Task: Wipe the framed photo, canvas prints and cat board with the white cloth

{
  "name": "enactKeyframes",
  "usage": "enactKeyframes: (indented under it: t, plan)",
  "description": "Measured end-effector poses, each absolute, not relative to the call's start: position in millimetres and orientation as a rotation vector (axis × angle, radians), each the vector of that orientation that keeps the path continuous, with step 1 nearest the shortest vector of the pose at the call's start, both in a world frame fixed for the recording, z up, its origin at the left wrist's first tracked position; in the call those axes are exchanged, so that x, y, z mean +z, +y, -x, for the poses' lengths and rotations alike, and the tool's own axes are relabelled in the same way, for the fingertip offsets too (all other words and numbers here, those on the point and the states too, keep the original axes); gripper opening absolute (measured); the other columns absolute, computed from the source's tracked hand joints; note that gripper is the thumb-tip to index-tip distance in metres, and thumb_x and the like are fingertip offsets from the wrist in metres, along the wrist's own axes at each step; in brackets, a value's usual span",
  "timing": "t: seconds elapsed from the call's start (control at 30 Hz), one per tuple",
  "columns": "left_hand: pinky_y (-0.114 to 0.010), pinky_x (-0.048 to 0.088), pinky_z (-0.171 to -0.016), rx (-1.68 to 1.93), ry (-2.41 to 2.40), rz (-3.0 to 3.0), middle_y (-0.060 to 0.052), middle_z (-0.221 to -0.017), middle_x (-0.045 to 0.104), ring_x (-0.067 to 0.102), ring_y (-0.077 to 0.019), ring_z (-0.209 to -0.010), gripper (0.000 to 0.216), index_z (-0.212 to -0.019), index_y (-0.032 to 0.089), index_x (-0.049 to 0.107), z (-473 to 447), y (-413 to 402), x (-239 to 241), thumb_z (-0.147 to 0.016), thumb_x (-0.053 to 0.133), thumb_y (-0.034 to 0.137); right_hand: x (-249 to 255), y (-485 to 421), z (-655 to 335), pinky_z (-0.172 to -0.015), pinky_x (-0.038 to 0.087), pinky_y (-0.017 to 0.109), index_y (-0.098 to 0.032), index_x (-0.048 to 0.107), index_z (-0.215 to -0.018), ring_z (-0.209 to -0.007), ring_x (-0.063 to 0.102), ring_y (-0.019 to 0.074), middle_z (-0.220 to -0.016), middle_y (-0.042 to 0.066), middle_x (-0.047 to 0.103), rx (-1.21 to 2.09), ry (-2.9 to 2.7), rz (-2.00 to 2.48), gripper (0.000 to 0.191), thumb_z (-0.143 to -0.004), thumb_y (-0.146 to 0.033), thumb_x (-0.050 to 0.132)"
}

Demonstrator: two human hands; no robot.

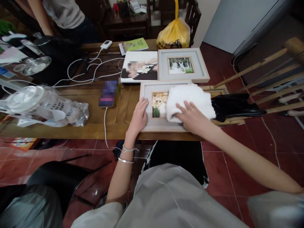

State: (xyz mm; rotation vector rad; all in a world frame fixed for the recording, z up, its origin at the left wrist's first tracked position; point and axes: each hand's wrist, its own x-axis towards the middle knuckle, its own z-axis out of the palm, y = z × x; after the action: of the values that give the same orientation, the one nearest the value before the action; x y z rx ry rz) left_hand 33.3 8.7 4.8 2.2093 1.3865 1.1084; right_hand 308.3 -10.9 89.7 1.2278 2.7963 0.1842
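I have my left hand (140,114) laid along the left side of the near frame (163,128), fingers fairly close together over the rim; I cannot tell whether the thumb pinches the edge. I take it as a steadying hold, so the frame doesn't slide under the cloth (194,96). My right hand (193,118) lies on that cloth with fingers spread — a broad press, it seems, to work across the surface. The cloth is bunched over the frame's right part and past its right edge.

The frame lies flat on the table (115,126), its lower side close to the front edge, so I judge a pull towards me risky. At its back, the photo (140,68) and the far frame (203,65) leave little give. To the right, the cloth's end reaches the black item (232,106). My room is leftward — the strip of wood before the phone (108,95).
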Motion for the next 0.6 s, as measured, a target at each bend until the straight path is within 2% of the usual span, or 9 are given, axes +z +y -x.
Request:
enactKeyframes:
  t: [0.1,0.23,0.4,0.47,0.6]
  plan:
    - [-0.056,0.033,-0.128,1.113,1.393,-2.206,-0.01,-0.154,0.056,0.039,-0.0238,-0.153,0.054,-0.143,0.02,0.057,-33.9,8.7,3.9,-0.096,0.038,0.002,110.7,-61.6,-316.3,-0.094,0.052,0.049,-0.016,0.073,-0.113,-0.12,0.061,0.0387,-0.137,0.02,0.064,0.009,2.842,-1.085,0.048,-0.074,0.003,0.053]
    - [-0.056,0.032,-0.129,1.123,1.379,-2.207,-0.009,-0.154,0.055,0.039,-0.0243,-0.153,0.056,-0.144,0.021,0.056,-33.2,9.3,2.5,-0.095,0.038,0.001,126.4,-92.7,-319.4,-0.095,0.056,0.044,-0.02,0.072,-0.112,-0.123,0.062,0.0346,-0.141,0.014,0.063,-0.15,2.923,-0.967,0.052,-0.068,0.003,0.054]
    - [-0.056,0.031,-0.129,1.079,1.374,-2.226,-0.01,-0.154,0.055,0.038,-0.0248,-0.154,0.056,-0.145,0.02,0.056,-30.5,10.4,2.9,-0.095,0.038,0.001,100.5,-54.1,-309.5,-0.104,0.051,0.055,-0.017,0.067,-0.128,-0.134,0.054,0.0411,-0.15,0.017,0.057,-0.11,2.865,-1.208,0.061,-0.072,0.002,0.051]
    - [-0.056,0.031,-0.129,1.057,1.372,-2.235,-0.01,-0.155,0.054,0.038,-0.0249,-0.154,0.056,-0.146,0.02,0.055,-29.2,10.5,3.4,-0.096,0.038,0.002,85.1,-17.1,-307.9,-0.108,0.046,0.061,-0.014,0.065,-0.131,-0.141,0.045,0.0441,-0.153,0.019,0.053,-0.037,2.846,-1.33,0.06,-0.075,0.002,0.049]
    - [-0.058,0.03,-0.129,1.053,1.347,-2.239,-0.009,-0.156,0.053,0.037,-0.0248,-0.155,0.056,-0.147,0.022,0.054,-27.5,10.6,3.4,-0.096,0.038,0.002,66.8,63.6,-305.0,-0.114,0.033,0.071,-0.015,0.062,-0.133,-0.151,0.03,0.044,-0.161,0.017,0.043,0.137,2.926,-1.514,0.06,-0.077,0.002,0.049]
